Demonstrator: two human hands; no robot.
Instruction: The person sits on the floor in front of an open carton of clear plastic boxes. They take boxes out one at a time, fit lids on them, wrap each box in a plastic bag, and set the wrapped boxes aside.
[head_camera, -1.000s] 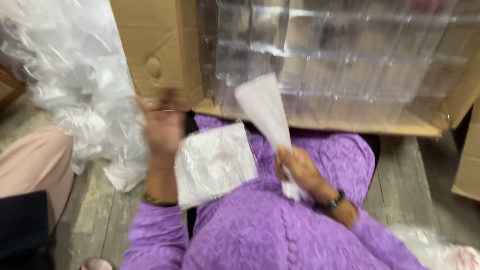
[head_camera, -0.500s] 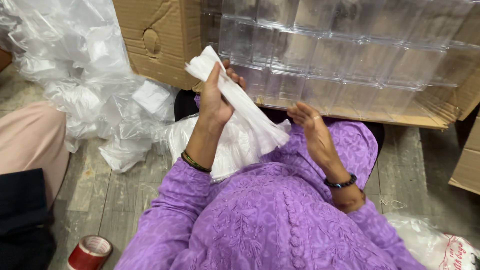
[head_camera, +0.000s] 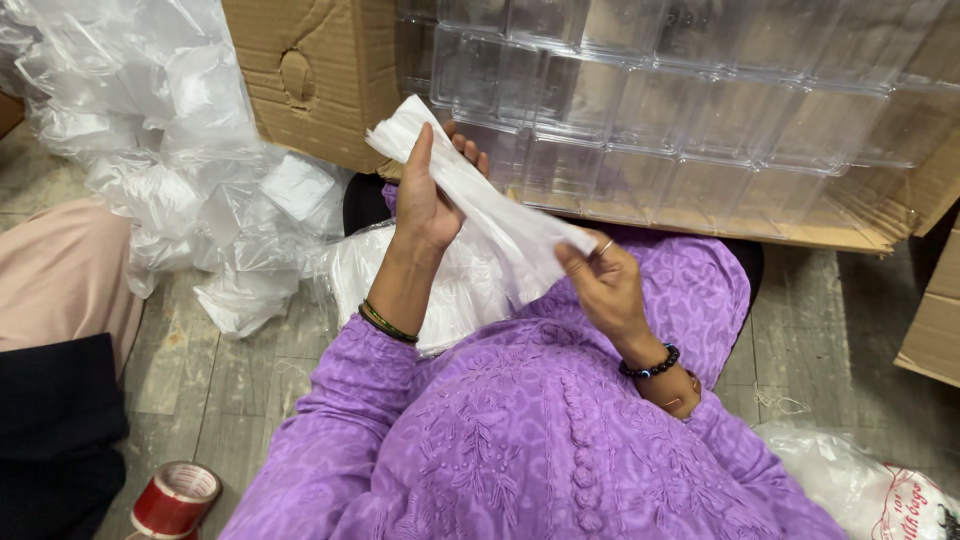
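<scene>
Left hand: our left hand (head_camera: 428, 195) is raised in front of us, fingers wrapped around the upper end of a stack of thin white plastic bags (head_camera: 470, 195).
Right hand: our right hand (head_camera: 603, 283) pinches the lower end of the same stack between thumb and fingers; a ring shows on one finger and a dark beaded bracelet (head_camera: 650, 364) sits at the wrist.
Bags: the stack runs slanting from upper left down to the right, stretched between both hands, above our lap.
Lap: a flat packet of more white bags (head_camera: 440, 285) lies on our purple clothing (head_camera: 540, 440), just beneath the held stack.
Far side: an open cardboard box (head_camera: 320, 85) holds rows of clear plastic containers (head_camera: 690, 110).
Left: a heap of crumpled clear plastic wrap (head_camera: 150, 150) rests on the wooden floor (head_camera: 230, 370).
Near left: a roll of red tape (head_camera: 175, 498) lies on the floor.
Near right: a white printed bag (head_camera: 870, 490) lies beside us.
</scene>
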